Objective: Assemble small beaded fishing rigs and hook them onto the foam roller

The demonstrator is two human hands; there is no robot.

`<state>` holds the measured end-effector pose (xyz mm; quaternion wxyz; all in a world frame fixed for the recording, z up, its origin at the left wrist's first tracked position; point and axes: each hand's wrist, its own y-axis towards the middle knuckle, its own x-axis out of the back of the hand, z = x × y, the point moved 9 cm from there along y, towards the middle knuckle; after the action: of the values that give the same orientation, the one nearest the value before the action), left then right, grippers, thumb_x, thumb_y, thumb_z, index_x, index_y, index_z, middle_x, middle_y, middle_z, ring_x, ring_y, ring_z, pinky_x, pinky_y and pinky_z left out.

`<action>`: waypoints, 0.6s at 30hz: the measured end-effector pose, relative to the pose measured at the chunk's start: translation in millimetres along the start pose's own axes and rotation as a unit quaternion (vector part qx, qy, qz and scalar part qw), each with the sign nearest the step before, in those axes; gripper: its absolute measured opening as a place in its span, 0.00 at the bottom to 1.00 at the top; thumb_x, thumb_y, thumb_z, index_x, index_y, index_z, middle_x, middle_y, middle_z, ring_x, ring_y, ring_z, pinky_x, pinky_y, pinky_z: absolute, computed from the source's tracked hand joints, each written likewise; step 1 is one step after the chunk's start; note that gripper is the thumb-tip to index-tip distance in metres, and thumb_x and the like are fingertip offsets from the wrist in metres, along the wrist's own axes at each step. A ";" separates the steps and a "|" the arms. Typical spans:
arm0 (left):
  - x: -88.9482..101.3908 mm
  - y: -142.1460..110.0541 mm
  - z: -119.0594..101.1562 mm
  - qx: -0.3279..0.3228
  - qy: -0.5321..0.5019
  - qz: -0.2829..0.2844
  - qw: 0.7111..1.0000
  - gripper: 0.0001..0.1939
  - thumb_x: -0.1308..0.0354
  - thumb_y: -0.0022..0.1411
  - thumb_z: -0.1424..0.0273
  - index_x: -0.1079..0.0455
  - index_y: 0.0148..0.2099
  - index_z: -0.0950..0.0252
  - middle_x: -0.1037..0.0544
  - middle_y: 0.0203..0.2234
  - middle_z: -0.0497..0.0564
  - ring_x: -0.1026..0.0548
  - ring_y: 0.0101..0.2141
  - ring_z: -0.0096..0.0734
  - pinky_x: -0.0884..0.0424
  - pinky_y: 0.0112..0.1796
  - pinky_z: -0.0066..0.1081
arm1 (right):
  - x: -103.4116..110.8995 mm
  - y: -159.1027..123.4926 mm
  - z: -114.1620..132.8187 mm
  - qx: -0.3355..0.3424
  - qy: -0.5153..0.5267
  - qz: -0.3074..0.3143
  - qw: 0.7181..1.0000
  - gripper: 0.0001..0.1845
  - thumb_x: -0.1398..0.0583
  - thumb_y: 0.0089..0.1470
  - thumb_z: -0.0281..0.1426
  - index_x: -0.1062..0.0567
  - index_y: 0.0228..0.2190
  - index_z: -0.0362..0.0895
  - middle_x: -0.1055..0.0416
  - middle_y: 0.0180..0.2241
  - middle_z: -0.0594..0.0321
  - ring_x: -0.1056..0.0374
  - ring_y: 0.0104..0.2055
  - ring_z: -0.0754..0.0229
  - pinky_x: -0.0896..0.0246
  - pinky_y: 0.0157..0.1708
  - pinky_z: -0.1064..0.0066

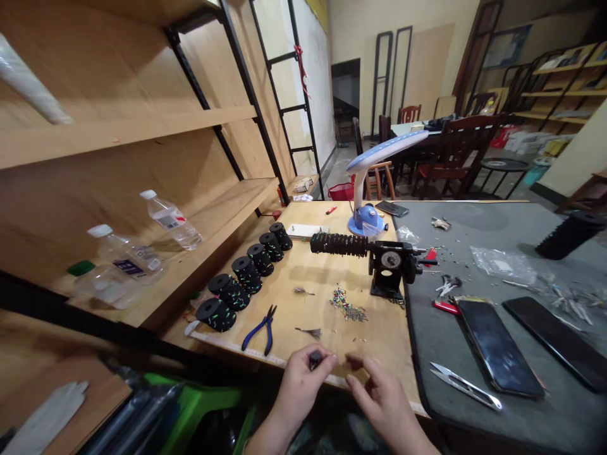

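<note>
Black and small, a piece (315, 359) sits pinched by the left hand (302, 374) at bottom centre of the frame; beside it I see the right hand (377, 387), thumb and forefinger apart. Blue-handled pliers (259, 331) lie lower left.

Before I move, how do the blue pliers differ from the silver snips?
The pliers have blue handles and dark tips; the snips are silver all over. The pliers lie on the wooden tabletop, the snips on the dark mat. The pliers point away from you, the snips mostly left. Both are unheld.
</note>
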<state>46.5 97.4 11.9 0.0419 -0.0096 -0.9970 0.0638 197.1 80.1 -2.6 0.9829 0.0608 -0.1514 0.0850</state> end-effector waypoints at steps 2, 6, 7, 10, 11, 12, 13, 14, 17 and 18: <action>-2.3 -3.4 -3.4 -0.010 0.030 0.002 1.000 0.14 0.36 0.52 0.60 0.28 0.25 0.66 0.28 0.20 0.48 0.32 0.25 0.30 0.37 0.29 0.27 | 4.9 1.7 8.2 0.005 0.046 -0.009 0.999 0.22 0.41 0.55 0.36 0.32 0.51 0.45 0.27 0.46 0.50 0.32 0.48 0.50 0.35 0.39 0.66; -5.3 -10.8 -12.7 -0.025 0.069 0.000 0.997 0.13 0.38 0.54 0.61 0.27 0.25 0.66 0.25 0.21 0.51 0.29 0.26 0.33 0.35 0.29 0.27 | -14.0 4.3 16.2 -0.020 0.166 0.065 0.984 0.22 0.43 0.58 0.40 0.34 0.52 0.44 0.26 0.40 0.53 0.29 0.42 0.54 0.34 0.37 0.67; -5.0 -12.2 -14.9 -0.029 0.078 -0.002 0.997 0.13 0.38 0.54 0.62 0.27 0.25 0.66 0.25 0.21 0.51 0.29 0.25 0.33 0.35 0.28 0.27 | -20.0 4.4 15.1 -0.028 0.183 0.080 0.979 0.21 0.44 0.58 0.41 0.34 0.50 0.44 0.26 0.35 0.57 0.29 0.36 0.56 0.35 0.34 0.68; -3.3 -13.7 -16.6 -0.029 0.090 -0.005 0.995 0.12 0.38 0.54 0.63 0.28 0.24 0.65 0.26 0.19 0.50 0.30 0.24 0.32 0.35 0.27 0.27 | -31.1 4.3 5.2 -0.045 0.168 0.093 0.980 0.16 0.45 0.58 0.43 0.30 0.40 0.44 0.31 0.23 0.66 0.35 0.25 0.62 0.40 0.27 0.72; -3.2 -13.7 -15.2 -0.023 0.083 -0.002 0.996 0.13 0.38 0.54 0.62 0.28 0.24 0.65 0.27 0.19 0.50 0.30 0.24 0.32 0.35 0.27 0.27 | -32.2 4.3 1.4 -0.046 0.147 0.090 0.984 0.16 0.45 0.58 0.44 0.30 0.35 0.44 0.33 0.21 0.68 0.37 0.24 0.63 0.42 0.26 0.73; -3.3 -13.5 -12.9 -0.015 0.068 0.001 0.998 0.13 0.37 0.53 0.62 0.29 0.24 0.65 0.27 0.19 0.49 0.30 0.25 0.32 0.35 0.28 0.27 | -32.1 4.5 -2.1 -0.045 0.124 0.084 0.988 0.16 0.45 0.58 0.45 0.30 0.31 0.44 0.34 0.20 0.68 0.38 0.23 0.63 0.44 0.25 0.73; -3.2 -13.4 -9.8 -0.006 0.045 0.003 0.999 0.13 0.36 0.52 0.61 0.29 0.26 0.65 0.27 0.21 0.49 0.30 0.26 0.32 0.34 0.29 0.27 | -31.2 4.6 -4.9 -0.043 0.104 0.076 0.991 0.18 0.45 0.58 0.45 0.31 0.27 0.44 0.36 0.20 0.69 0.40 0.23 0.63 0.46 0.25 0.73; -2.9 -13.3 -5.6 0.007 0.017 0.003 1.000 0.13 0.35 0.51 0.60 0.30 0.28 0.65 0.28 0.22 0.48 0.30 0.27 0.31 0.35 0.30 0.26 | -29.7 4.8 -7.6 -0.043 0.094 0.066 0.992 0.19 0.45 0.57 0.46 0.32 0.24 0.44 0.37 0.19 0.69 0.41 0.23 0.64 0.47 0.25 0.73; -4.2 -14.8 15.9 0.074 -0.078 0.012 0.994 0.16 0.36 0.50 0.58 0.33 0.32 0.64 0.31 0.23 0.45 0.33 0.24 0.25 0.41 0.24 0.23 | -27.6 3.8 -18.8 -0.077 0.134 0.038 0.987 0.22 0.44 0.55 0.50 0.34 0.24 0.44 0.39 0.17 0.71 0.43 0.20 0.65 0.49 0.23 0.73; -6.1 -16.0 24.0 0.098 -0.107 0.021 0.989 0.16 0.37 0.52 0.57 0.35 0.32 0.63 0.32 0.22 0.44 0.35 0.22 0.23 0.45 0.21 0.22 | -28.8 2.8 -22.9 -0.097 0.160 0.033 0.982 0.23 0.44 0.54 0.52 0.34 0.24 0.44 0.40 0.16 0.72 0.45 0.19 0.66 0.50 0.22 0.74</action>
<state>50.3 78.4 -10.4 -0.0657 -0.0190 -0.9842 0.1632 176.1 81.9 -32.9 0.9924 -0.0541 -0.0013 0.1108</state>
